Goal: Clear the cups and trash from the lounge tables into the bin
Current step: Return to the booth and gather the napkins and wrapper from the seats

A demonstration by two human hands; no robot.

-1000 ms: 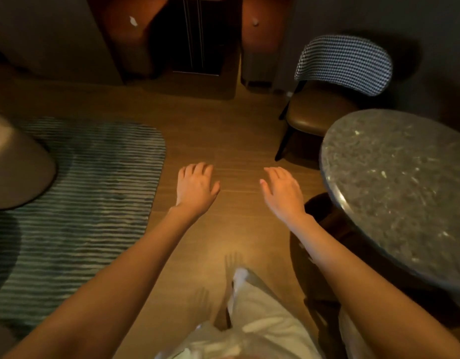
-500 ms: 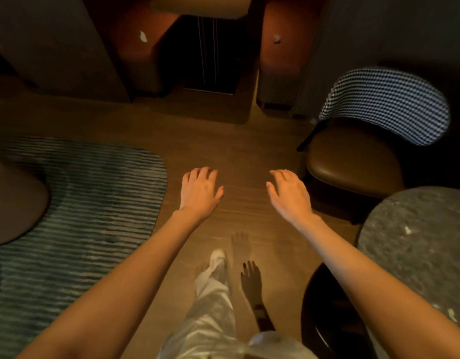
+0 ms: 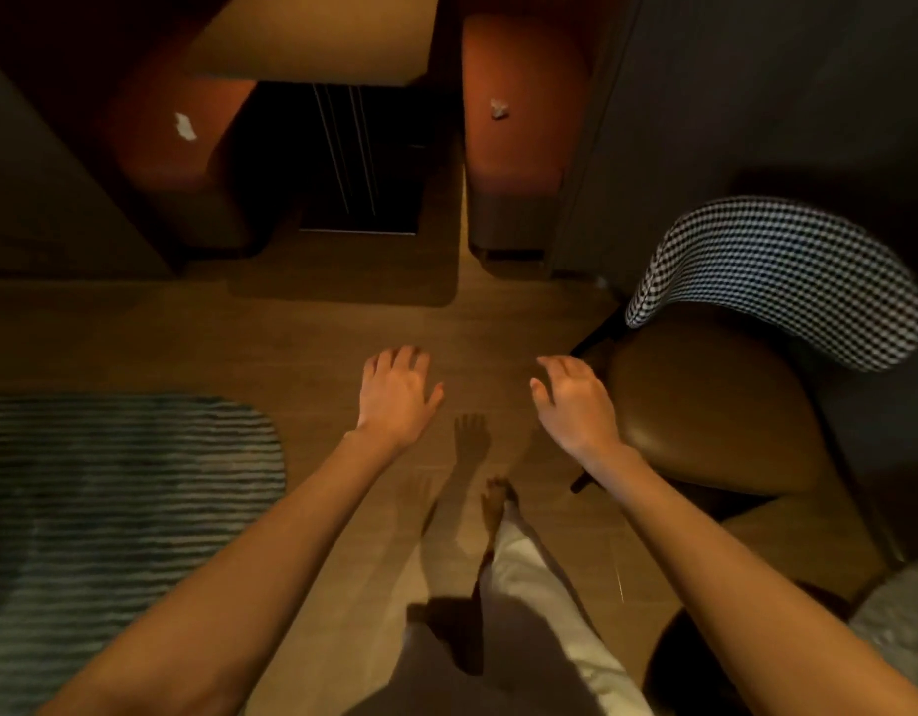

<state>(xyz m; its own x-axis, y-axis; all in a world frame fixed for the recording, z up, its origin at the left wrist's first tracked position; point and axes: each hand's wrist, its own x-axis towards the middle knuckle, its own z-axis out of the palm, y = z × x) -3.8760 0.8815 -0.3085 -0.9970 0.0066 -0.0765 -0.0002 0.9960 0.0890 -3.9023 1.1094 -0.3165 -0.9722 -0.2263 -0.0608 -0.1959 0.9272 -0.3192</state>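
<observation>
A crumpled white scrap of trash (image 3: 185,126) lies on the left orange bench seat (image 3: 157,162). A second crumpled white scrap (image 3: 498,110) lies on the right orange bench seat (image 3: 518,147). My left hand (image 3: 394,395) and my right hand (image 3: 575,405) are stretched out in front of me over the wooden floor, palms down, fingers relaxed, holding nothing. Both are well short of the benches. No cup and no bin is in view.
A light table top (image 3: 312,38) spans between the two benches. A chair with a brown seat (image 3: 704,400) and a checked backrest (image 3: 777,276) stands close to my right hand. A striped rug (image 3: 110,498) lies left. The edge of a grey round table (image 3: 906,622) shows bottom right.
I have walked forward: the benches and chair have come nearer and the grey round table has slid off to the bottom right. Both hands stay held out, empty.
</observation>
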